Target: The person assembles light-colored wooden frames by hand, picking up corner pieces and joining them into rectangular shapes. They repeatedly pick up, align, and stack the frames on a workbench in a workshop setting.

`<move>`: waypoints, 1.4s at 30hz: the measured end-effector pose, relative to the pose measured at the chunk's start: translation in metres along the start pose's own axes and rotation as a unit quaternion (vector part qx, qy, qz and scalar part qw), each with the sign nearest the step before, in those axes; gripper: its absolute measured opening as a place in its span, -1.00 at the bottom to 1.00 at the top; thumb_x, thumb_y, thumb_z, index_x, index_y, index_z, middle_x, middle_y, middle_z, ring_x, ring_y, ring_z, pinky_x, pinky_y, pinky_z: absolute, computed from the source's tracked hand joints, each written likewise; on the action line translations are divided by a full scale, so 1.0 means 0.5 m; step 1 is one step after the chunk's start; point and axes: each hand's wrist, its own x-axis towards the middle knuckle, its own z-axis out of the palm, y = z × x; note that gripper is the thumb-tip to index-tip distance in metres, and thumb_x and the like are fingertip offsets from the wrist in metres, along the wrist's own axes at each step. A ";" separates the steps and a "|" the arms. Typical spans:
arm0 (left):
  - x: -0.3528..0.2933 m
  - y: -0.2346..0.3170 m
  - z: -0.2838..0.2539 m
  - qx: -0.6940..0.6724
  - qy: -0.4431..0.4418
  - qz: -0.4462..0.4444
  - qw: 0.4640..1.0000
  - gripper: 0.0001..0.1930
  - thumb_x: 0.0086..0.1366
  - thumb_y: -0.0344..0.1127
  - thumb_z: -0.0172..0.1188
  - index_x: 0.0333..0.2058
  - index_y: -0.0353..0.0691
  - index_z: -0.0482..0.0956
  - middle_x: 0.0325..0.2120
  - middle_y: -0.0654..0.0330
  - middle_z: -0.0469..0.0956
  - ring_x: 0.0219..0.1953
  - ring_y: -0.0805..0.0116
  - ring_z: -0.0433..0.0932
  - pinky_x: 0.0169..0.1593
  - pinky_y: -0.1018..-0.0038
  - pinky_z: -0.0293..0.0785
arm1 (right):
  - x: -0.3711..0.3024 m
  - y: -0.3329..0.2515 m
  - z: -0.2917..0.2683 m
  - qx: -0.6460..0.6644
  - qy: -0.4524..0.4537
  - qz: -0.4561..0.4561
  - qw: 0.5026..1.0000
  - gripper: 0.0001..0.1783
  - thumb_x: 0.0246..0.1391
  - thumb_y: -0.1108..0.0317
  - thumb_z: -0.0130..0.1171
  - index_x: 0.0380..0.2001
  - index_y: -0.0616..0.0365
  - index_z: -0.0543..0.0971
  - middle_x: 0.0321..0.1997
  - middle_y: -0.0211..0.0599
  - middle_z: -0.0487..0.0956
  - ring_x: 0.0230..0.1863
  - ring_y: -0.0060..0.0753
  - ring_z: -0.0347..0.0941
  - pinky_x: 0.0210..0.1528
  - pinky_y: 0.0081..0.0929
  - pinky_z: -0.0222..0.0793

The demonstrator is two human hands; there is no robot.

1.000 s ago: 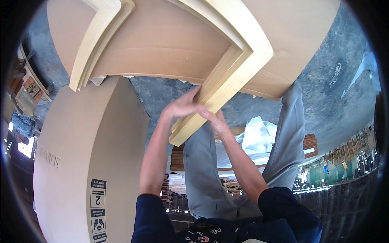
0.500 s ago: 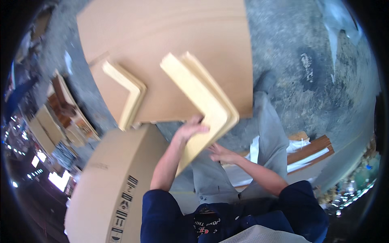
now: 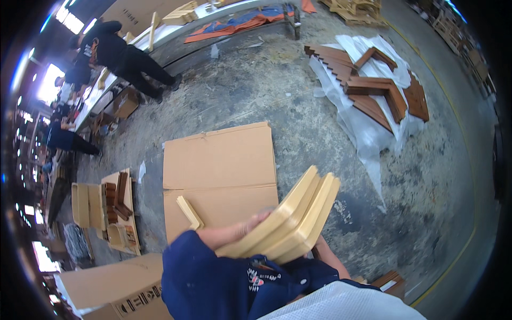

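Pale L-shaped wooden pieces (image 3: 290,221), stacked together, are held up against my chest. My left hand (image 3: 257,220) grips the stack from its left side, its fingertips hidden behind the wood. From the right, my right forearm (image 3: 332,260) runs up to the stack's underside. That hand is mostly covered by the pieces it supports. Another pale angled wooden piece (image 3: 190,212) lies on the flattened cardboard sheet (image 3: 221,160), left of my arm.
A large cardboard box (image 3: 106,280) stands at the lower left. Brown wooden pieces (image 3: 381,90) rest on white wrapping at the far right. Brown and pale parts (image 3: 120,202) lie at the left. People (image 3: 120,58) stand by a long table (image 3: 208,12) at the back left.
The pale stack has been lifted off the cardboard and brought up to my chest. My view has risen from the floor sheet to take in more of the workshop.
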 end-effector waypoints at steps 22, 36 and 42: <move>0.533 1.227 -0.177 0.020 -0.076 -0.072 0.994 0.15 -0.10 0.18 0.43 0.34 -0.38 0.09 0.32 0.00 0.19 0.37 0.19 0.12 0.38 0.28 0.05 | 0.836 -1.120 -0.071 0.220 -0.120 -0.462 0.851 -0.05 0.00 -0.19 0.28 0.32 0.12 0.22 0.29 -0.16 0.38 0.26 -0.10 0.33 0.28 -0.04 0.29; 0.747 2.040 -0.539 0.221 0.101 0.203 0.948 0.13 -0.02 0.22 0.37 0.35 -0.37 0.04 0.31 -0.04 0.21 0.37 0.17 0.13 0.38 0.25 0.07 | 1.588 -1.801 -0.250 0.268 0.051 -0.395 0.877 -0.19 -0.02 -0.09 0.31 0.21 0.12 0.34 0.16 -0.21 0.47 0.14 -0.19 0.45 0.16 -0.18 0.45; 0.814 2.259 -0.569 0.621 0.290 0.210 0.698 0.22 -0.09 0.23 0.43 0.40 -0.18 -0.08 0.36 -0.21 0.00 0.42 -0.11 -0.03 0.39 0.11 0.06 | 1.875 -2.086 -0.256 0.223 0.122 -0.372 0.892 -0.31 0.05 -0.03 0.25 0.16 0.11 0.39 0.12 -0.22 0.50 0.09 -0.21 0.47 0.14 -0.21 0.45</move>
